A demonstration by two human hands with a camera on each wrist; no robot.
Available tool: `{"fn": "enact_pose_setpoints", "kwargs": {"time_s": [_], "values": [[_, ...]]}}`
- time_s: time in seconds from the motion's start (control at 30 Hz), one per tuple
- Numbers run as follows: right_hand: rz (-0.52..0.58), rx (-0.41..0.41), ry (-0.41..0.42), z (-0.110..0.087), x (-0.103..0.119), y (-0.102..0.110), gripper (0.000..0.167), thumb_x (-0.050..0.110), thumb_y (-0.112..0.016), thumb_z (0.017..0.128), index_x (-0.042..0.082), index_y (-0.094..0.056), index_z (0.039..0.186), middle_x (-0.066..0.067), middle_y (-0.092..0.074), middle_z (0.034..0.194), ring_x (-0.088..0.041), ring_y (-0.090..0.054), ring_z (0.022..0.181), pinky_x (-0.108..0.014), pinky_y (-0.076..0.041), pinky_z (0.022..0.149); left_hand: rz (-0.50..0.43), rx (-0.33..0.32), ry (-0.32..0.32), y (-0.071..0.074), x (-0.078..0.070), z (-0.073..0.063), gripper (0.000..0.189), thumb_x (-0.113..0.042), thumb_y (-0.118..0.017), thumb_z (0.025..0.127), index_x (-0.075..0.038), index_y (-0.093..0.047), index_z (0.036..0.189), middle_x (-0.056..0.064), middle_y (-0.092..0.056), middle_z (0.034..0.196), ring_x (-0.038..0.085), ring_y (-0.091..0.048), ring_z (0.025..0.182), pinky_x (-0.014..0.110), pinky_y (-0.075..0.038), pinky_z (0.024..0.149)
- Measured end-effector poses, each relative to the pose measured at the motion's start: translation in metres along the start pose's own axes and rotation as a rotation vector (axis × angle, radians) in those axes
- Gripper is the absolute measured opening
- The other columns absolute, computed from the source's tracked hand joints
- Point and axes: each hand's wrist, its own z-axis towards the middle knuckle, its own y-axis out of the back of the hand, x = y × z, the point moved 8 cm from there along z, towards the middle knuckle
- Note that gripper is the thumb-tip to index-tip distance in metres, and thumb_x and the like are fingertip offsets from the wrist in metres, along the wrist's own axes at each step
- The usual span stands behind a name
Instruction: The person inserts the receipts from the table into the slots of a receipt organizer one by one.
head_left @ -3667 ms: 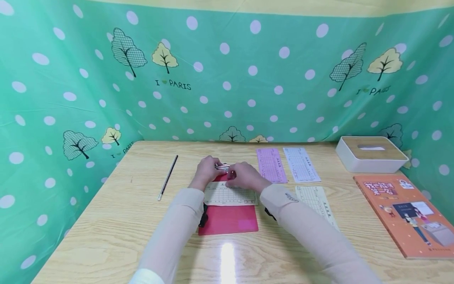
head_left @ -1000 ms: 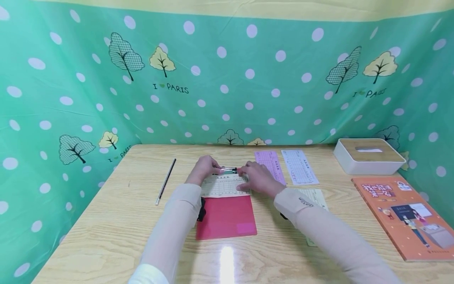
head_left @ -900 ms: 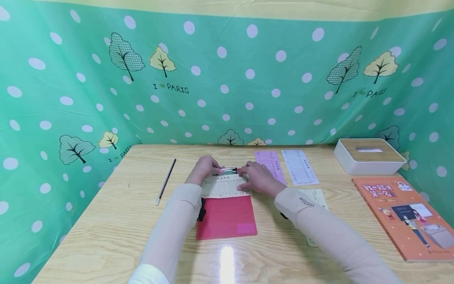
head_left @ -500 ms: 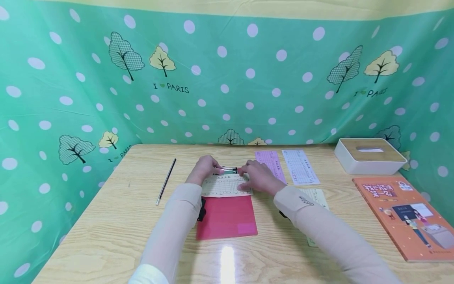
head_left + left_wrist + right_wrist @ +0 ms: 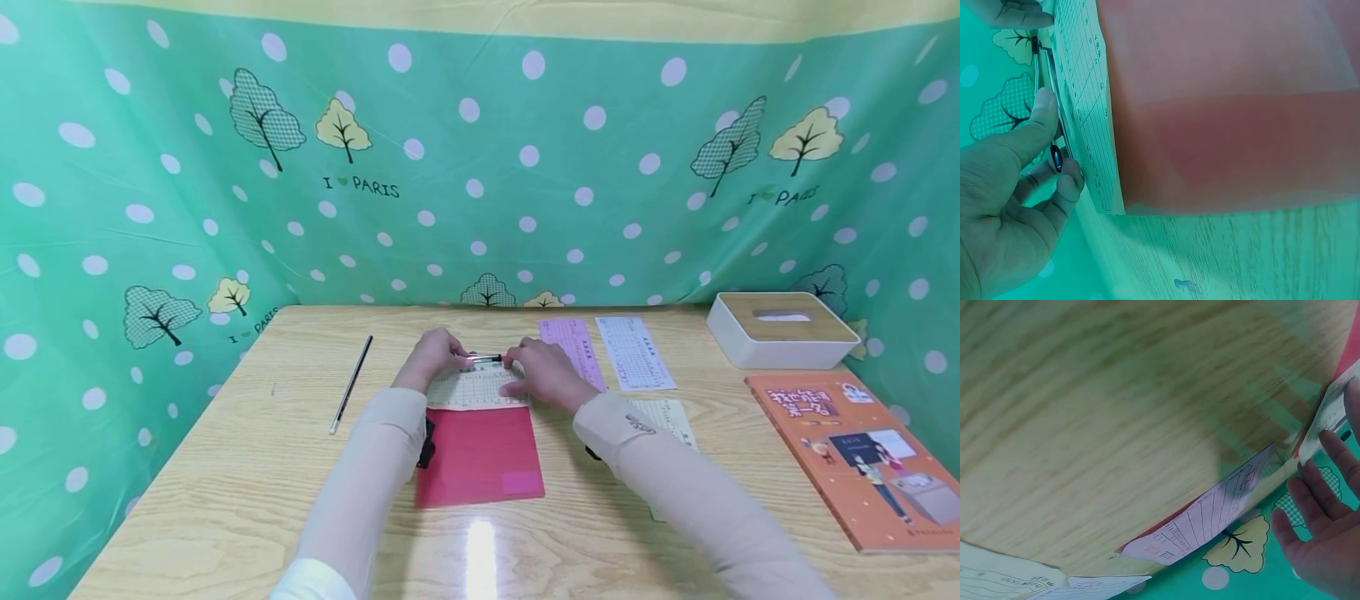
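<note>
A red clipboard [image 5: 480, 458] lies on the table in front of me, with a cream printed form [image 5: 474, 392] across its far part. My left hand [image 5: 435, 358] grips the clipboard's metal clip [image 5: 1055, 94], thumb on the wire and fingertips by its black end. At the form's right side is my right hand [image 5: 546, 373], its thumb on the paper and its fingers toward the clip. The right wrist view shows that hand [image 5: 1329, 544] with the thumb on the form's edge and the other fingers spread. The form's top edge runs in at the clip, partly hidden.
A pink form [image 5: 572, 350] and a white form [image 5: 636, 353] lie beyond my right hand. Another cream form [image 5: 666, 417] is partly under my right sleeve. A pen [image 5: 351, 383] lies left, a tissue box [image 5: 780, 342] and orange book [image 5: 862, 458] right.
The form has slid away from me toward the clip, and its printed heading is now mostly covered. Earlier, the right hand moved from the clip to the form's right side.
</note>
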Motion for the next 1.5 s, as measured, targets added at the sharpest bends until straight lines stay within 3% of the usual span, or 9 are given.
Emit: {"fn": "enact_pose_setpoints", "kwargs": {"time_s": [0.47, 0.83, 1.17, 1.3, 1.5], "values": [[-0.041, -0.038, 0.013, 0.004, 0.002, 0.0, 0.04, 0.042, -0.081, 0.084, 0.015, -0.073, 0.112, -0.008, -0.064, 0.117, -0.027, -0.06, 0.11, -0.046, -0.047, 0.093, -0.041, -0.007, -0.006, 0.001, 0.001, -0.001, 0.016, -0.014, -0.081, 0.089, -0.001, -0.079, 0.098, 0.012, -0.075, 0.103, 0.022, -0.062, 0.094, 0.038, -0.05, 0.089], [-0.006, -0.026, 0.011, 0.004, 0.001, 0.003, 0.044, 0.043, -0.08, 0.086, 0.013, -0.072, 0.118, -0.008, -0.065, 0.119, -0.028, -0.06, 0.112, -0.046, -0.046, 0.099, -0.055, -0.009, 0.004, -0.001, 0.002, -0.003, 0.016, -0.015, -0.08, 0.089, -0.002, -0.079, 0.098, 0.011, -0.073, 0.102, 0.022, -0.059, 0.095, 0.038, -0.048, 0.088], [-0.047, -0.038, 0.072, 0.004, 0.005, 0.008, 0.046, 0.041, -0.08, 0.086, 0.01, -0.072, 0.119, -0.009, -0.067, 0.116, -0.027, -0.062, 0.107, -0.046, -0.047, 0.096, -0.003, -0.033, -0.035, -0.002, 0.0, -0.003, 0.015, -0.016, -0.082, 0.087, -0.003, -0.076, 0.09, 0.009, -0.067, 0.095, 0.021, -0.054, 0.086, 0.038, -0.047, 0.082], [-0.012, -0.05, 0.077, -0.002, 0.004, 0.015, 0.044, 0.039, -0.079, 0.088, 0.01, -0.072, 0.12, -0.009, -0.066, 0.118, -0.028, -0.062, 0.108, -0.047, -0.047, 0.097, 0.04, -0.037, -0.061, -0.003, -0.003, -0.005, 0.016, -0.016, -0.083, 0.086, -0.004, -0.073, 0.087, 0.009, -0.063, 0.093, 0.022, -0.053, 0.085, 0.038, -0.047, 0.083], [0.162, -0.047, 0.04, -0.014, -0.002, 0.03, 0.036, 0.031, -0.075, 0.094, 0.008, -0.07, 0.121, -0.013, -0.062, 0.131, -0.036, -0.055, 0.126, -0.052, -0.042, 0.106, 0.052, -0.032, -0.056, -0.003, -0.004, -0.007, 0.017, -0.017, -0.082, 0.087, -0.005, -0.07, 0.087, 0.008, -0.059, 0.093, 0.022, -0.053, 0.085, 0.039, -0.047, 0.083]]}}
